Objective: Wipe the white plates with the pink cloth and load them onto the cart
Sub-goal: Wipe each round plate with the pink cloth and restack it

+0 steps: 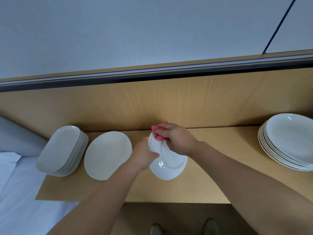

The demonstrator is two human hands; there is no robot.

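Bare forearms come in closest to the lens, and between them the person has the job mid-wipe. Going big to small from there:

- Light wood-grain worktop (220, 167) with a matching back panel carries everything.
- Stack of round white china plates (291, 141) sits at the far right, well apart from the action.
- Stack of white oblong dishes (62, 150) leans at the left end, with a single white oval plate (108, 155) just beside it.
- Round white glazed plate (171, 165) is the one being worked, near the middle of the worktop. It's tilted up, and it's hard to tell whether its lower edge touches the wood.
- Left hand (144, 155) is clamped on that plate's left rim, thumb over the edge.
- Right hand (177, 138) has the crumpled pink cloth (156, 133) bunched in its fingers, pressed on the plate's far rim.

Handling guess: glazed china, so stiff, slick, a bit weighty and chippy if it knocks the worktop. The rim is the sensible place to hold, thumb on top and fingers under, and two hands for any stack. The cloth is soft and light, so it goes anywhere.

No brand, label or writing shows anywhere. No cart can be picked out either.
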